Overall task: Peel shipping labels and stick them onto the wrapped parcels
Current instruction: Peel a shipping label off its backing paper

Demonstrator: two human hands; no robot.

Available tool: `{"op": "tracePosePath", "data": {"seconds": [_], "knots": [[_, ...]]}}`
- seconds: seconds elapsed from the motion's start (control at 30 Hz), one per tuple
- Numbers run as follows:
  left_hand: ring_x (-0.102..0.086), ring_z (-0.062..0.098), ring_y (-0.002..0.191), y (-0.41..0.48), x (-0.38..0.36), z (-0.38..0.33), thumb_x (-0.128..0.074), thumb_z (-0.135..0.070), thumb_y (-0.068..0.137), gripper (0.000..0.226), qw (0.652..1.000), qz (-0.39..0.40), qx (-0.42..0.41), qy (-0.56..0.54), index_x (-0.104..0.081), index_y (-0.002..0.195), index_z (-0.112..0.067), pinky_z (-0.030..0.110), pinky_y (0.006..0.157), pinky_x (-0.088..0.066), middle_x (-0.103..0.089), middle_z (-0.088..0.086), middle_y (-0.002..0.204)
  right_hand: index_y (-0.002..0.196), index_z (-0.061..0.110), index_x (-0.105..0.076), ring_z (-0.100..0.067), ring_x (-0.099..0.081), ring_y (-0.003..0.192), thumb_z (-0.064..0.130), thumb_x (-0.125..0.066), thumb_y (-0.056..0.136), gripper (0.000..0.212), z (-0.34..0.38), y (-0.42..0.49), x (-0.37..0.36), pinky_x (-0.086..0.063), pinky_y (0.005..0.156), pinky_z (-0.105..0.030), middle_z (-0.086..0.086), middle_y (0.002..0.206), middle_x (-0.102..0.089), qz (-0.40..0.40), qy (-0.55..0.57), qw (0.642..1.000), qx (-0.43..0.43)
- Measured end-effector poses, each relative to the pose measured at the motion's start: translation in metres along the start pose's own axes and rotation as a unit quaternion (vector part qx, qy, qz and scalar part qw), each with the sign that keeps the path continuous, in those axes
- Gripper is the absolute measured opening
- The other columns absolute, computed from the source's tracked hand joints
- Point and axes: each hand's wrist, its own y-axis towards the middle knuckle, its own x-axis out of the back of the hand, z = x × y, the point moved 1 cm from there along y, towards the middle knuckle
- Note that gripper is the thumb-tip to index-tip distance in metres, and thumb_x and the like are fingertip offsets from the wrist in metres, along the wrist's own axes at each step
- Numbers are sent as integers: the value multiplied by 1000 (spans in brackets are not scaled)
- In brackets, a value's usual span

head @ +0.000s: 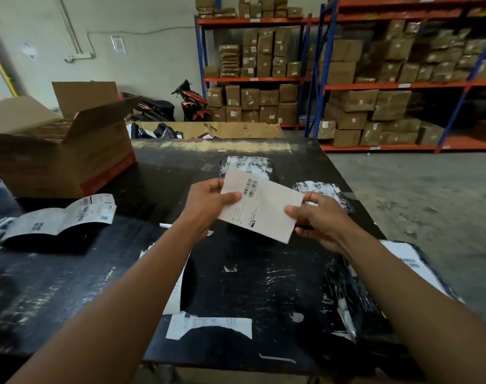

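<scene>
A white shipping label point(264, 209) with barcodes is held up over the black table point(236, 286). My left hand point(208, 203) pinches its left edge, thumb on the printed face. My right hand point(316, 217) pinches its right edge. Beyond the label lie two black wrapped parcels: one point(247, 163) straight behind it and one point(323, 192) by my right hand. A third wrapped parcel with a label on it point(402, 261) lies at the table's right edge under my right forearm.
An open cardboard box point(61, 151) stands at the table's back left. A curled strip of printed labels point(61, 220) lies in front of it. Paper scraps point(208, 325) stick to the near tabletop. Racks of brown parcels point(375, 79) fill the back.
</scene>
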Motion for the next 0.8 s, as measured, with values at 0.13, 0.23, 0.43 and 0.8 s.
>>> {"op": "tracePosePath", "data": {"seconds": [0.13, 0.23, 0.43, 0.8], "knots": [[-75, 22, 83, 5, -4, 1, -74, -3, 83, 20, 1000, -18, -4, -19, -69, 102, -6, 39, 77, -61, -77, 9, 94, 104, 3, -64, -19, -67, 79, 2, -70, 86, 19, -5, 1, -2, -56, 62, -28, -12, 98, -72, -5, 10, 1000, -12], [-75, 22, 82, 4, -6, 2, -73, -5, 84, 18, 999, -20, -5, -30, -69, 101, -6, 38, 75, -61, -77, 8, 91, 105, 5, -64, -18, -67, 78, 0, -69, 87, 20, -9, 2, -1, -56, 60, -27, -11, 98, -72, -12, 26, 999, -17], [-74, 19, 78, 3, -8, 3, -69, -9, 90, 11, 999, -6, -13, -29, -70, 101, -7, 33, 71, -62, -76, 6, 90, 107, 4, -64, -18, -67, 75, -1, -69, 87, 21, -9, 0, 0, -56, 56, -25, -12, 99, -71, -24, 30, 999, -20], [-71, 24, 98, -3, -18, 22, -66, -7, 91, 24, 981, 38, 82, -170, -62, 114, -6, 29, 69, -55, -74, 12, 106, 103, 4, -62, -25, -67, 87, -3, -65, 89, 16, -14, -2, -4, -58, 66, -29, -14, 102, -69, -48, 98, 993, -39]]}}
